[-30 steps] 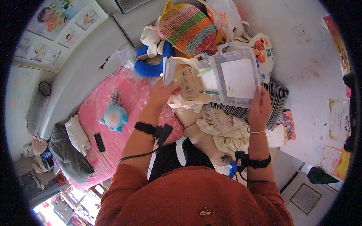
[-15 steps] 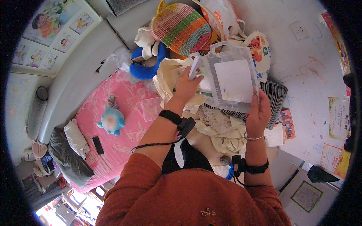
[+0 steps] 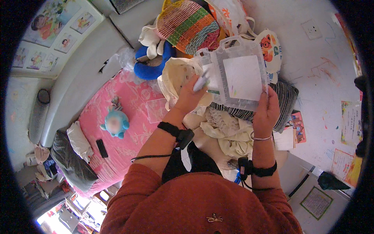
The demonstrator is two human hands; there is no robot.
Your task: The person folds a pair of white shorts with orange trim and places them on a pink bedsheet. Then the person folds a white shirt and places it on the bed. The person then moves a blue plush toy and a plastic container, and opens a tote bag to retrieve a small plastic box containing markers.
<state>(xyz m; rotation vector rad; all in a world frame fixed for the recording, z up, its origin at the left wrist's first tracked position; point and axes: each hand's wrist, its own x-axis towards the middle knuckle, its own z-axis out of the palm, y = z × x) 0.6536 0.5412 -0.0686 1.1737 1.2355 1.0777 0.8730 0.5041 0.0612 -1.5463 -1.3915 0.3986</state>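
A clear plastic case point(image 3: 255, 102) with a carry handle hangs spread open in front of me. My right hand point(image 3: 267, 110) pinches its lower right edge. Inside the right half lies a white sheet point(image 3: 243, 78) with small coloured marks at its lower left. My left hand point(image 3: 190, 95) is closed around a slim whitish thing point(image 3: 201, 82), blurred, whose kind I cannot make out. This hand is just left of the case, over a cream cloth bag point(image 3: 170, 74) with its mouth open.
Behind the case are a striped woven bag point(image 3: 191, 27), a blue neck pillow point(image 3: 156, 64) and a white tote bag point(image 3: 270, 50). A dark striped cushion point(image 3: 286, 103) lies to the right. On the pink bedspread point(image 3: 134, 91) rest a blue plush toy point(image 3: 115, 123) and a black phone point(image 3: 101, 148).
My left hand has moved slightly down, and the whitish thing in it has tilted to the right. The case has shifted a little upward; my right hand still holds it.
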